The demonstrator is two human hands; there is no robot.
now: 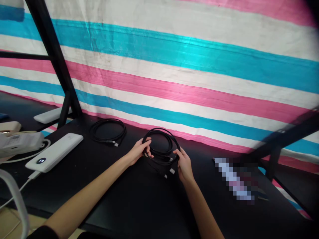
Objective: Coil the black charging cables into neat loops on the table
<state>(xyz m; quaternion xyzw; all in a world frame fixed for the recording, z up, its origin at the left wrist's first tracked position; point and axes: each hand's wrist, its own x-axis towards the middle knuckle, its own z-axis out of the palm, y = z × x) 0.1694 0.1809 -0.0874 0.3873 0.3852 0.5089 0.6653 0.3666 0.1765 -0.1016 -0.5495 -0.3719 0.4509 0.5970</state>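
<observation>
A coiled black cable is held up between my two hands over the black table. My left hand has its fingers closed on the left side of the coil. On the right side of the loop, my right hand grips it with fingers and thumb. Light-coloured connector ends hang or lie just below the coil, near my right hand. Behind the held loop, more black cable shows; whether it is a separate coil I cannot tell. Another coiled black cable rests on the table to the left.
On the left lies a white power bank with a plugged-in white cable, beside a white power strip. A blurred-out flat item is on the right of the black table. Black frame posts and a striped sheet stand behind.
</observation>
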